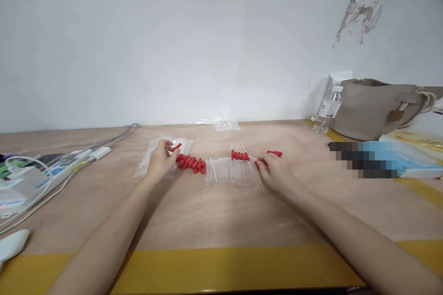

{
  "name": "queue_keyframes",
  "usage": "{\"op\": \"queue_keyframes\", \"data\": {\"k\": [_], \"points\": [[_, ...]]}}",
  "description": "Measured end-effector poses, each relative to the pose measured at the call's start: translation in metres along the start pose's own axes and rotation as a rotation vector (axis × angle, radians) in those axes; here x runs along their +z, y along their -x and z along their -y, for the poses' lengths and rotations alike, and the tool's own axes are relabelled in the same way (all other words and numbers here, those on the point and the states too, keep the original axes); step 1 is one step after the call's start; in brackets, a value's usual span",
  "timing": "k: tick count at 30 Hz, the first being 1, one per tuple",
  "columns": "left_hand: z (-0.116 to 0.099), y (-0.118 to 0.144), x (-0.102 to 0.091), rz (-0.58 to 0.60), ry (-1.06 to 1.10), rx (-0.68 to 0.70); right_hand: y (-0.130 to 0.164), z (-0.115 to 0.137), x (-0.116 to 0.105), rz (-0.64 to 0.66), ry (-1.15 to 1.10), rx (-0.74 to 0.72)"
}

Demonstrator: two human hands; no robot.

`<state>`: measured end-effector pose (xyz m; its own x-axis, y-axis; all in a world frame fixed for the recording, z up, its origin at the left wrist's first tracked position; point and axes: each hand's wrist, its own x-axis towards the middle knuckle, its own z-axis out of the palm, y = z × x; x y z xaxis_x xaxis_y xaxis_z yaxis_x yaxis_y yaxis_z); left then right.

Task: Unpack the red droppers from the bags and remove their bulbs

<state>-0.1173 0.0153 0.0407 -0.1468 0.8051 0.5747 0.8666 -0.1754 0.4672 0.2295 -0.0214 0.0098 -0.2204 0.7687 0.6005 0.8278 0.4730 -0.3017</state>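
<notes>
My left hand [162, 157] is closed, pinching a small red piece [176, 147] shaped like an uninflated balloon, with a narrow neck. Just right of it lies a pile of similar red balloon-like pieces [194, 164]. Beside the pile, thin whitish sticks [226, 173] are laid side by side in a row. Several red pieces [239, 155] rest at the far edge of that row, around or on stick ends. My right hand [277, 170], at the row's right end, has its fingers closed on one thin stick [253, 159]. Another red piece [275, 153] shows just beyond this hand.
Clear plastic bags [147, 159] lie under and behind my left hand; a small bag [227, 126] is by the wall. A power strip [57, 170] with cables is at left. At right stand a water bottle [328, 109] and grey handbag [372, 108], near blue-and-yellow packaging [417, 159].
</notes>
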Motion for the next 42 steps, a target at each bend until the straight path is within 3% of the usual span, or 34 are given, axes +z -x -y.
{"op": "queue_keyframes", "data": {"k": [9, 15, 20, 24, 32, 38, 42], "points": [[0.009, 0.001, 0.009, 0.141, -0.077, -0.03, 0.002, -0.001, 0.013, -0.015, 0.27, -0.073], [0.011, 0.003, 0.01, -0.021, -0.069, 0.004, 0.004, 0.004, 0.015, 0.034, 0.287, -0.074], [0.001, 0.012, 0.004, -0.186, -0.091, 0.154, 0.009, 0.006, 0.012, 0.087, 0.215, -0.086], [-0.004, 0.017, 0.005, -0.18, -0.092, 0.277, 0.011, 0.004, 0.0, 0.168, 0.151, -0.105], [-0.002, 0.018, 0.008, -0.171, -0.126, 0.308, 0.003, -0.005, -0.022, 0.401, 0.11, -0.297], [-0.003, 0.021, 0.007, -0.127, -0.147, 0.304, 0.005, -0.008, -0.015, 0.326, 0.135, -0.315], [-0.004, 0.021, 0.008, -0.119, -0.149, 0.315, 0.001, -0.008, -0.009, 0.237, 0.056, -0.174]]}}
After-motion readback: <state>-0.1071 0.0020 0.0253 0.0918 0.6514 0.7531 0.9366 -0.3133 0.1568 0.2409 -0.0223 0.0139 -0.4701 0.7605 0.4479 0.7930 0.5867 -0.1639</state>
